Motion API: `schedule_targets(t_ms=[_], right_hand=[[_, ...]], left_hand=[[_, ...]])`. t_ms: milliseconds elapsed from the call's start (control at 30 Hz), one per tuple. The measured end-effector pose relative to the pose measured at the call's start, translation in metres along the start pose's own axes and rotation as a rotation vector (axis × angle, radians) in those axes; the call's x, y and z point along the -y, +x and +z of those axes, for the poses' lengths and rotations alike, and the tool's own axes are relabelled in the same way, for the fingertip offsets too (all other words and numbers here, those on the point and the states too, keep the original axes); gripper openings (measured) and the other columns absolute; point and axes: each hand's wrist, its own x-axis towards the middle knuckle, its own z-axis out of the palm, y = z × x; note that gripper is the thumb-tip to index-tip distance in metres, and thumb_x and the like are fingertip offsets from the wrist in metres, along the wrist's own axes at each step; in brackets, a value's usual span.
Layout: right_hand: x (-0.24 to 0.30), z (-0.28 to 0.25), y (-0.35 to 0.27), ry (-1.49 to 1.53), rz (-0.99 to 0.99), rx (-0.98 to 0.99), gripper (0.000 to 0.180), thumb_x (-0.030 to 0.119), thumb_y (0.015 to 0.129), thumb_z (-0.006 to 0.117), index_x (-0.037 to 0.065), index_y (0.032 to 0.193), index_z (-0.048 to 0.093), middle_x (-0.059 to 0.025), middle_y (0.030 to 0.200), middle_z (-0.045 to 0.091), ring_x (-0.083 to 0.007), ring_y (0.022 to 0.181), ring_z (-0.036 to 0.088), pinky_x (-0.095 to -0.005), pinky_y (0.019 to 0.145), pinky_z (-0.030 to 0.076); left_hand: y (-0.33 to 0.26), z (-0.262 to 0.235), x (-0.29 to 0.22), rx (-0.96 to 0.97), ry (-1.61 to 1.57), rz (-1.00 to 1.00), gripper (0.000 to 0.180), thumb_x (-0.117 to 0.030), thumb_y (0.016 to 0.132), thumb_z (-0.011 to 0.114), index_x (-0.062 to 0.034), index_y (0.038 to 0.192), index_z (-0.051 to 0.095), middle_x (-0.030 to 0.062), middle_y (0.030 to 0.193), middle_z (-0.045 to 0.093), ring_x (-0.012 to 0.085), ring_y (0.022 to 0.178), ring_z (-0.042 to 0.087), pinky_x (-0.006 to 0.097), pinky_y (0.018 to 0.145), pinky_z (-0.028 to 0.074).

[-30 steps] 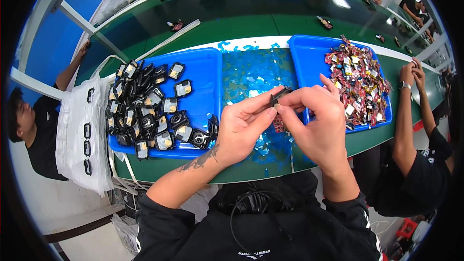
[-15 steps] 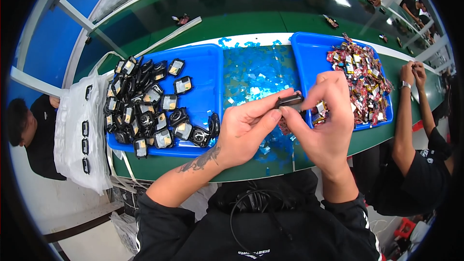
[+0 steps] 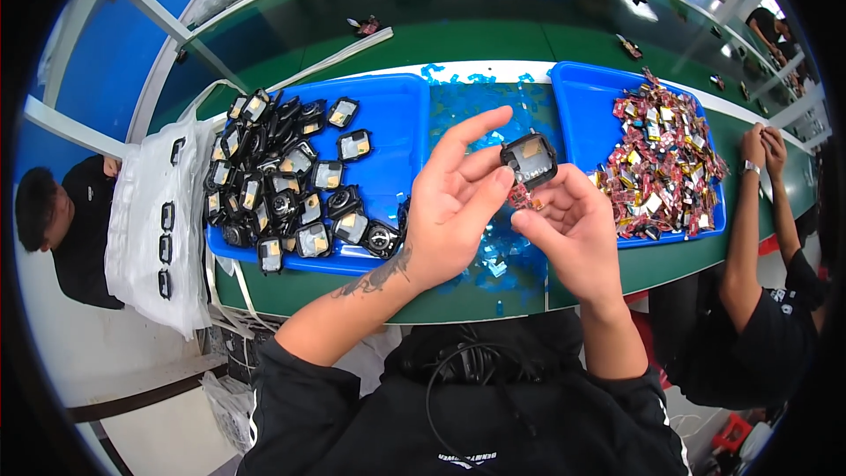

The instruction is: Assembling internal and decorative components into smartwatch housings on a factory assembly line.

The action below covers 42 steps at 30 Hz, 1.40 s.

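Holding: we pinch a small black housing (image 3: 529,159) with a pale square face between both hands, raised above the surface (image 3: 493,26) so its face tilts up toward us.
Left hand (image 3: 454,207): thumb and middle fingers close on the housing's left edge; the index finger (image 3: 471,128) sticks out straight, clear of the part, likely to keep the face unblocked.
Right hand (image 3: 573,229): fingers curl under and beside the housing, closed on its lower right side, steadying it from below; a small red and gold piece (image 3: 522,197) sits just beneath the housing, between the two hands.
Blue film scraps (image 3: 493,251): scattered on the surface directly under the hands, between the two trays.
Left blue tray (image 3: 397,106): holds a heap of matching black housings (image 3: 282,185), within reach of the left hand.
Right blue tray (image 3: 573,92): holds a pile of small red and silver parts (image 3: 656,159), near the right hand.
White bag (image 3: 154,220): hangs off the surface's left end, several dark parts lying on it.
Co-workers: one person (image 3: 62,211) sits at far left; another's forearms (image 3: 762,203) rest at the right edge.
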Motion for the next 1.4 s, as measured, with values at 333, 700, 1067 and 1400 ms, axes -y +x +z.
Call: schedule_targets(t_ms=[333, 700, 1067, 1400], right_hand=[[0.016, 0.0, 0.0, -0.32, -0.28, -0.098, 0.027, 0.0, 0.08, 0.073, 0.001, 0.098, 0.054, -0.0079, 0.101, 0.056, -0.0109, 0.089, 0.059, -0.0254, 0.069, 0.057], [0.017, -0.006, 0.002, 0.136, 0.01, 0.025, 0.03, 0.002, 0.089, 0.064, 0.004, 0.112, 0.046, -0.0018, 0.092, 0.059, -0.0079, 0.087, 0.06, -0.0231, 0.073, 0.054], [0.036, -0.01, -0.006, -0.721, -0.916, 0.085, 0.026, 0.0, 0.066, 0.078, 0.001, 0.089, 0.066, -0.0107, 0.085, 0.064, -0.0247, 0.077, 0.063, -0.034, 0.065, 0.05], [0.02, -0.012, -0.01, -0.308, -0.33, -0.019, 0.017, -0.002, 0.08, 0.072, -0.003, 0.097, 0.066, -0.0101, 0.089, 0.066, -0.0132, 0.078, 0.065, -0.0244, 0.068, 0.053]], left_hand=[[0.001, -0.009, -0.015, 0.139, 0.856, 0.318, 0.031, 0.009, 0.089, 0.05, 0.0, 0.115, 0.066, 0.0183, 0.122, 0.062, 0.0265, 0.106, 0.065, 0.033, 0.085, 0.053], [0.0, -0.013, -0.02, 0.116, 0.761, 0.244, 0.031, 0.005, 0.091, 0.05, 0.0009, 0.118, 0.065, 0.0172, 0.119, 0.064, 0.0252, 0.105, 0.065, 0.03, 0.088, 0.051], [0.004, -0.016, -0.019, 0.248, 1.137, 0.544, 0.026, 0.002, 0.072, 0.072, -0.0011, 0.097, 0.07, 0.0129, 0.109, 0.067, 0.027, 0.089, 0.069, 0.033, 0.075, 0.057], [0.002, -0.008, -0.015, 0.215, 1.28, 0.727, 0.024, 0.001, 0.067, 0.079, -0.0018, 0.09, 0.071, 0.0126, 0.102, 0.07, 0.0256, 0.084, 0.07, 0.032, 0.071, 0.058]])
